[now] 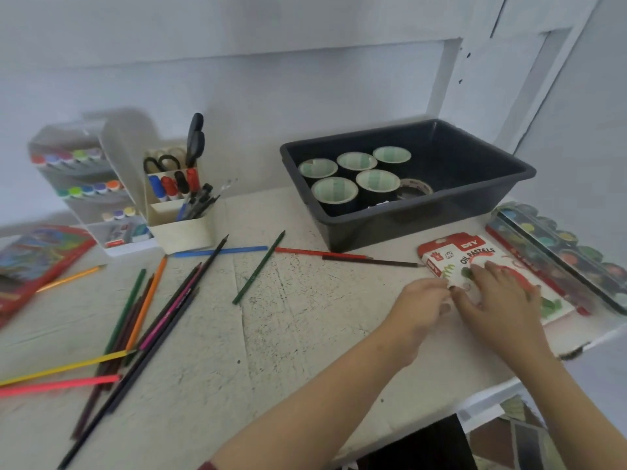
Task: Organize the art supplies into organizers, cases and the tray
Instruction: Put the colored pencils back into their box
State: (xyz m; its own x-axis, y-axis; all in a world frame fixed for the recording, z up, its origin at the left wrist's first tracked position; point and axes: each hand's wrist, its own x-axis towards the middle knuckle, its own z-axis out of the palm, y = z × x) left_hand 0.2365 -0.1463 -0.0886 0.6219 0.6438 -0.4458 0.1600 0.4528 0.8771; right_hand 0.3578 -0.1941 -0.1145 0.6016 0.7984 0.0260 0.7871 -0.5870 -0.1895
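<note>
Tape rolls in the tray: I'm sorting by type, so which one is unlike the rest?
The low, pale roll at the group's right end; the five black rolls stand taller, with green-and-white cores.

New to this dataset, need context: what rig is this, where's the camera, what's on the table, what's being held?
No machine here: a person works with bare hands, filmed by one wide-angle camera on their head, looking down. The right hand lies flat on the oil pastels box; the left hand curls at its near corner, grip unclear. Loose coloured pencils lie across the table. Behind sit a grey tray with tape rolls, a cream organizer with scissors and markers, and a clear paint rack. A watercolour set lies far right.
</note>
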